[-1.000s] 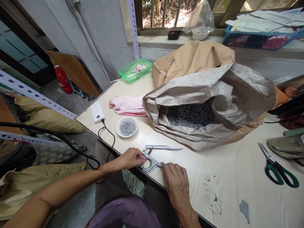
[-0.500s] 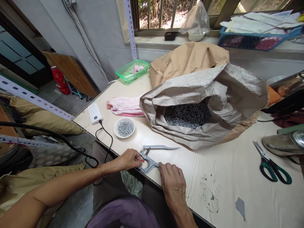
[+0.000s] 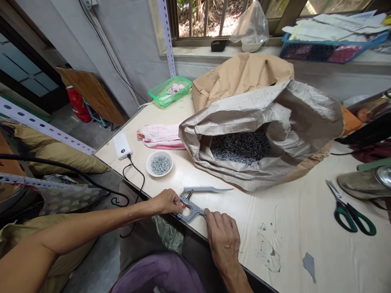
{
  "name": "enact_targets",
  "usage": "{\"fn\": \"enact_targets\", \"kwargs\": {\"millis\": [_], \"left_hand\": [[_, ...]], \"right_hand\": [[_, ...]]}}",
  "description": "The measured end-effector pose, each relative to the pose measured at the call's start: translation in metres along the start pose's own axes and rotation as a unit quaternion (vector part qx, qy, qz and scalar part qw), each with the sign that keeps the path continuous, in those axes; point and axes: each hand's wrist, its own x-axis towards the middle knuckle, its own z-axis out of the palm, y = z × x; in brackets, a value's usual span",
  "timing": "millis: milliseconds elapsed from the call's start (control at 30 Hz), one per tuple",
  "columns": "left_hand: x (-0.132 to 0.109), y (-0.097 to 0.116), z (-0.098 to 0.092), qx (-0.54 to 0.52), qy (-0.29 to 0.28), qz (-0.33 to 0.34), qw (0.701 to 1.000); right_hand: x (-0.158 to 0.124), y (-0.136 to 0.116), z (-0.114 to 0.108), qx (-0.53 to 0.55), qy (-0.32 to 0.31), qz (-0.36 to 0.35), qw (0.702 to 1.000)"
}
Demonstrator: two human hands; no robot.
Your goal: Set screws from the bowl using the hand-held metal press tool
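Note:
A grey metal hand press tool lies at the near edge of the table, its long upper handle pointing right. My left hand is pinched at the tool's jaw, where something small and red shows between the fingertips. My right hand rests on the table with its fingers curled over the tool's lower handle. A small white bowl of little metal parts stands just beyond the tool.
A big open sack of small metal parts fills the table's middle, a brown paper bag behind it. Green-handled scissors lie at right. A pink towel, a white power bank with cable and a green basket sit at left.
The view has shifted slightly. Both hands stay at the tool, the left pinching at the jaw throughout.

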Motion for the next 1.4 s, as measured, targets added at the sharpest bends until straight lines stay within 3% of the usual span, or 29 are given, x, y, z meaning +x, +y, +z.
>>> {"fn": "enact_targets", "kwargs": {"millis": [200, 467, 633, 800, 1000, 1200, 1400], "left_hand": [[0.001, -0.002, 0.007, 0.020, 0.034, -0.010, 0.999], [0.002, 0.002, 0.008, 0.046, 0.046, -0.031, 0.997], [0.000, 0.004, 0.007, 0.034, 0.044, -0.033, 0.998], [-0.001, 0.003, 0.007, 0.021, 0.043, -0.027, 0.998], [0.000, 0.003, 0.008, 0.017, 0.044, -0.033, 0.998], [0.001, 0.000, 0.010, 0.018, 0.054, -0.028, 0.998], [0.002, 0.000, 0.011, 0.025, 0.062, -0.024, 0.998]], "right_hand": [[0.002, 0.002, 0.000, 0.027, -0.004, 0.003, 1.000], [0.018, 0.022, -0.022, 0.093, -0.119, -0.009, 0.988], [0.027, 0.037, -0.012, 0.080, -0.141, -0.042, 0.986], [0.035, 0.053, 0.003, 0.054, -0.204, -0.049, 0.976], [0.036, 0.060, 0.006, 0.041, -0.195, -0.039, 0.979], [0.047, 0.055, -0.005, 0.011, -0.215, -0.018, 0.976], [0.051, 0.053, -0.010, 0.003, -0.193, -0.019, 0.981]]}}
